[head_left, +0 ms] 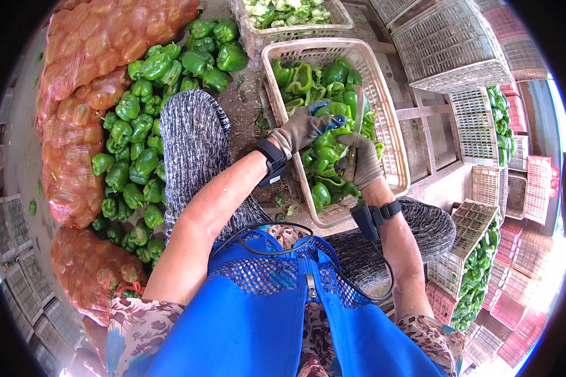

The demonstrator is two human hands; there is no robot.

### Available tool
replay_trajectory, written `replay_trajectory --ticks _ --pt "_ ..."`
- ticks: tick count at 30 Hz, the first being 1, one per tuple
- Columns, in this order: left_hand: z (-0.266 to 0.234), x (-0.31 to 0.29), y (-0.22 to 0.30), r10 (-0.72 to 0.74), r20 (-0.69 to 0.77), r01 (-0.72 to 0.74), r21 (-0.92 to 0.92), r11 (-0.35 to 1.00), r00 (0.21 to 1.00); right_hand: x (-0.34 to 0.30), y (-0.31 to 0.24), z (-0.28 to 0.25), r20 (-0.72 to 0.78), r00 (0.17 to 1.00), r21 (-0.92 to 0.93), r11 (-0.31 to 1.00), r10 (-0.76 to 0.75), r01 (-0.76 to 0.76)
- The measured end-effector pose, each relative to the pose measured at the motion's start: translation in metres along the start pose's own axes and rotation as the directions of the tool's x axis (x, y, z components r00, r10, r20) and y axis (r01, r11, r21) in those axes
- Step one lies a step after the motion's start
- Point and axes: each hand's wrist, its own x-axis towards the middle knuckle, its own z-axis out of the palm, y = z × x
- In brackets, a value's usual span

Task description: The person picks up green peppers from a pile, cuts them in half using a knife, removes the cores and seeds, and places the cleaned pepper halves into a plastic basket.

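Observation:
Both my hands wear grey-brown work gloves and work over a pale plastic crate (388, 144) holding green bell peppers, some cut open. My left hand (300, 131), with bluish fingertips, is closed on a green bell pepper (326, 148). Close beside it, my right hand (363, 162) is closed around a knife (360, 105), whose narrow blade points toward the crate's far side. Its handle is mostly covered by the glove. Cut pepper pieces (302, 78) lie at the far end of the crate.
At the left is a heap of whole green bell peppers (138, 163) beside red mesh sacks (75, 138). A second crate (295, 30) of pale green scraps stands beyond. Stacked crates (449, 47) and pepper-filled crates (468, 226) line the right. A dark cable (258, 225) loops between my forearms.

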Motion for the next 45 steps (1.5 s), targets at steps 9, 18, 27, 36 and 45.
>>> replay_trajectory --ticks 9,18,27,36,45 --pt "0.041 -0.011 -0.008 0.080 -0.336 -0.030 0.152 0.988 0.938 0.002 -0.016 0.017 -0.177 0.917 -0.050 0.933 -0.358 0.355" --pt "0.038 -0.019 -0.006 -0.027 -0.197 0.066 0.192 0.979 0.980 0.002 -0.015 0.001 -0.008 0.994 0.020 0.994 -0.108 0.108" --pt "0.004 -0.016 -0.015 0.418 0.181 -0.433 0.621 0.653 0.890 -0.006 -0.028 0.013 0.218 0.954 0.316 0.940 -0.207 0.132" --pt "-0.015 0.051 0.045 0.446 -0.370 -0.224 0.509 0.831 0.815 -0.045 -0.069 0.025 0.076 0.929 -0.208 0.905 -0.363 0.371" --pt "0.055 -0.025 0.052 0.065 -0.009 -0.054 0.436 0.898 0.998 -0.042 -0.054 0.015 0.193 0.932 -0.168 0.925 -0.307 0.340"
